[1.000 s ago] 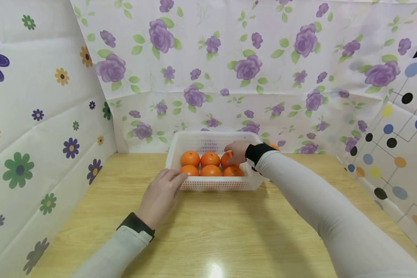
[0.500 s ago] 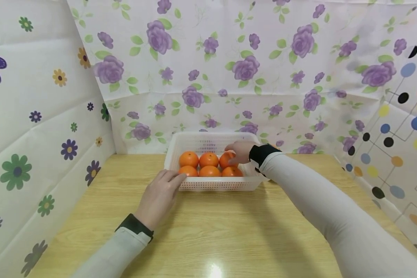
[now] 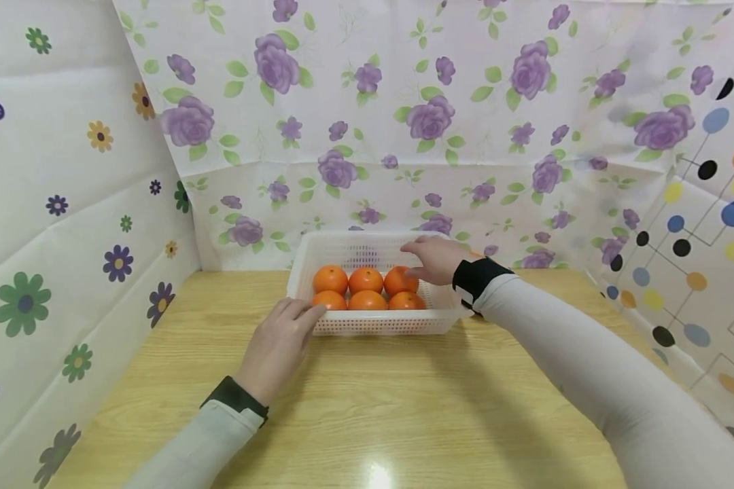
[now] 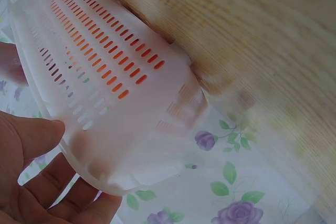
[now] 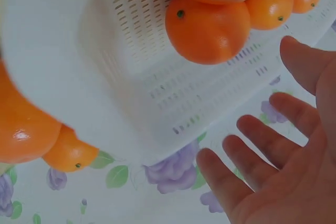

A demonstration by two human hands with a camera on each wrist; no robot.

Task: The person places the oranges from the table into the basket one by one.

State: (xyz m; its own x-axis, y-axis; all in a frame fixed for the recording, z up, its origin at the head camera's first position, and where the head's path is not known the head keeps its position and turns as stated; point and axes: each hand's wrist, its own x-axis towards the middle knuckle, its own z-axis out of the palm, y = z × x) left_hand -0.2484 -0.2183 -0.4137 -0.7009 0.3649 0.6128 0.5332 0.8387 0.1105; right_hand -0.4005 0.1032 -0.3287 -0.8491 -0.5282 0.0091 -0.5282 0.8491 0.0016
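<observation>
A white perforated plastic basket (image 3: 382, 324) stands against the back wall and holds several oranges (image 3: 365, 280) in two rows. With thumb and fingers on either side of its rim, my left hand (image 3: 281, 346) grips the basket's front left corner; the left wrist view shows the thumb (image 4: 39, 132) against the outer wall. My right hand (image 3: 437, 260) is over the basket's right part, just above and beside the back right orange (image 3: 400, 280). In the right wrist view its fingers (image 5: 252, 161) are spread and hold nothing, apart from the oranges.
Outside the basket's right end, more oranges (image 5: 26, 124) show in the right wrist view; the right arm mostly hides them in the head view. Wood-grain table (image 3: 367, 394) extends in front. Patterned sheets (image 3: 355, 102) enclose the back and both sides.
My right hand has let go of the back right orange and moved up and to the right. The left hand keeps its hold on the basket corner.
</observation>
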